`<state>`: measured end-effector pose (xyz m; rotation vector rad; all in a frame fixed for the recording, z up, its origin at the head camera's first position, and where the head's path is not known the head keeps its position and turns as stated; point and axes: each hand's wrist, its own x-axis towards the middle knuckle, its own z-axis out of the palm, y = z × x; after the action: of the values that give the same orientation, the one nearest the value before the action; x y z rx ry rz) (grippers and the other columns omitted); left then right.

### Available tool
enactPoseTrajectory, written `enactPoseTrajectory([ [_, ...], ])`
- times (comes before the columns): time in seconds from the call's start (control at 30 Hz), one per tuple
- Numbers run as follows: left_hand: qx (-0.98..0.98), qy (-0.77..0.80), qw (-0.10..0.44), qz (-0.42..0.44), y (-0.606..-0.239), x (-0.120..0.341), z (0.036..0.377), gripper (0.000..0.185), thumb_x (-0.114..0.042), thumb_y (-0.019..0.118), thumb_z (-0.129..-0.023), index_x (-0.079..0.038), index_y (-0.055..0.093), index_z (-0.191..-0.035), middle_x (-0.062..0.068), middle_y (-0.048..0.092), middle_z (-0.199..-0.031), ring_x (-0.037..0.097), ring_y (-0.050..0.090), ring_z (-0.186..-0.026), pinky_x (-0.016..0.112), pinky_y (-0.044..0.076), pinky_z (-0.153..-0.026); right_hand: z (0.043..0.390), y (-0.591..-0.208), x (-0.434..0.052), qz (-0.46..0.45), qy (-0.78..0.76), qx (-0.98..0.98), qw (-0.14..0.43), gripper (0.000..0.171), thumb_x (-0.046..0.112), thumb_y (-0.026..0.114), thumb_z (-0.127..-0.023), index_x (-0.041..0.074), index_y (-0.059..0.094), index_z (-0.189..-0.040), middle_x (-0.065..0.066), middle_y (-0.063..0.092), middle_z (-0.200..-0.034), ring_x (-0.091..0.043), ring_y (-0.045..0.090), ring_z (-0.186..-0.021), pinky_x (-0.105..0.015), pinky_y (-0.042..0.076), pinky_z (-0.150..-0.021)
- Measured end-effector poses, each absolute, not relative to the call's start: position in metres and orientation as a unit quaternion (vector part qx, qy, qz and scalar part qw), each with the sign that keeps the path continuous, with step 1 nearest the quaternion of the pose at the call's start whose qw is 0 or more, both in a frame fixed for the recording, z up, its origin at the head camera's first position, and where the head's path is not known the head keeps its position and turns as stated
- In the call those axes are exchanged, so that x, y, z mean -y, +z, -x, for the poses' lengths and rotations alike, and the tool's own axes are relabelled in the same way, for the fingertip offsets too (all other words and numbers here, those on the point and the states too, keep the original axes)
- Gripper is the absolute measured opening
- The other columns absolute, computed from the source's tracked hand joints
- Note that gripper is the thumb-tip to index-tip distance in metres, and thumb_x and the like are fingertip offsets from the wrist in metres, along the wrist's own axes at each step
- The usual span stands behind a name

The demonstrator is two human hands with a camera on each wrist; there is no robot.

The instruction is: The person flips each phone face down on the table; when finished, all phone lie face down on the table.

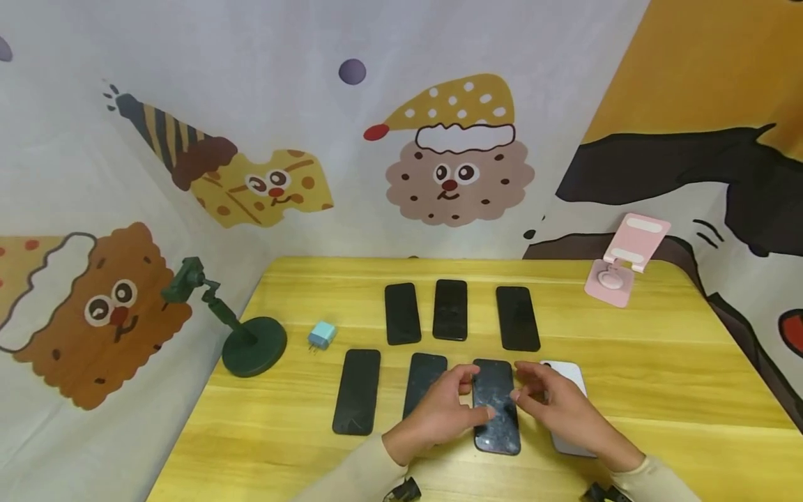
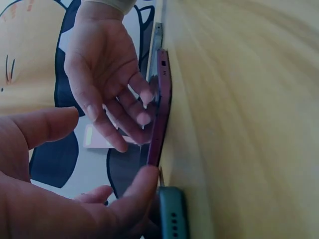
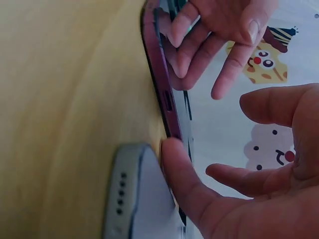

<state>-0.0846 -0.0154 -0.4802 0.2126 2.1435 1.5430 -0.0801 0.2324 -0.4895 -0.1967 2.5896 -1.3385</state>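
Fingertips of both hands met the cracked, purple-edged black smartphone [image 1: 496, 406] lying flat on the yellow wooden table [image 1: 659, 390]: the left hand [image 1: 439, 411] touched its left edge and screen with relaxed, spread fingers, the right hand [image 1: 555, 403] its right edge likewise. Beside this phone lay a teal-edged black phone [image 1: 423, 380] and a white phone [image 1: 567, 373]; three more black phones [image 1: 449, 309] lay beyond it. Judged step: squaring the phone in its row; the next move calls for light sideways nudging.
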Motion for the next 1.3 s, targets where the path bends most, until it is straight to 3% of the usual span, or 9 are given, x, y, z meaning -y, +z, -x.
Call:
enactPoseTrajectory([
  [0.27, -0.786, 0.556, 0.255, -0.085, -0.484, 0.019, 0.086, 0.078, -0.026, 0.086, -0.090, -0.015, 0.049, -0.157, 0.004, 0.056, -0.154, 0.025, 0.060, -0.135, 0.048, 0.053, -0.109, 0.075, -0.493, -0.227, 0.048, -0.549, -0.819, 0.158, 0.070, 0.023, 0.074, -0.102, -0.004, 0.040, -0.157, -0.025, 0.065, -0.132, -0.030, 0.067, -0.116, -0.029, 0.065, -0.078],
  [0.77, -0.805, 0.519, 0.266, -0.110, -0.485, 0.013, 0.083, 0.078, -0.030, 0.087, -0.089, -0.016, 0.050, -0.156, 0.005, 0.053, -0.154, 0.023, 0.057, -0.138, 0.034, 0.055, -0.104, 0.070, -0.480, -0.231, 0.039, -0.600, -0.778, 0.182, 0.073, 0.019, 0.070, -0.104, 0.003, 0.029, -0.161, -0.035, 0.038, -0.161, -0.052, 0.049, -0.141, -0.039, 0.065, -0.083],
  [0.87, -0.800, 0.525, 0.270, -0.105, -0.485, 0.013, 0.083, 0.076, -0.029, 0.087, -0.089, -0.015, 0.052, -0.155, 0.005, 0.053, -0.152, 0.024, 0.057, -0.136, 0.036, 0.054, -0.105, 0.070, -0.478, -0.234, 0.043, -0.618, -0.763, 0.185, 0.073, 0.017, 0.067, -0.106, 0.002, 0.024, -0.163, -0.036, 0.035, -0.163, -0.048, 0.055, -0.136, -0.042, 0.065, -0.085],
  [1.1, -0.791, 0.533, 0.280, -0.113, -0.486, 0.012, 0.083, 0.080, -0.029, 0.087, -0.089, -0.010, 0.049, -0.157, 0.003, 0.051, -0.145, 0.021, 0.056, -0.132, 0.037, 0.050, -0.108, 0.072, -0.479, -0.240, 0.065, -0.647, -0.738, 0.180, 0.071, 0.012, 0.064, -0.106, -0.005, 0.023, -0.161, -0.037, 0.035, -0.157, -0.021, 0.072, -0.107, -0.041, 0.065, -0.083],
  [1.3, -0.767, 0.548, 0.309, -0.126, -0.485, 0.008, 0.083, 0.088, -0.027, 0.086, -0.090, -0.003, 0.041, -0.161, 0.004, 0.048, -0.139, 0.019, 0.051, -0.133, 0.033, 0.048, -0.110, 0.074, -0.488, -0.239, 0.124, -0.635, -0.747, 0.151, 0.063, 0.008, 0.064, -0.105, -0.012, 0.033, -0.157, -0.039, 0.050, -0.143, -0.015, 0.073, -0.107, -0.030, 0.063, -0.087],
])
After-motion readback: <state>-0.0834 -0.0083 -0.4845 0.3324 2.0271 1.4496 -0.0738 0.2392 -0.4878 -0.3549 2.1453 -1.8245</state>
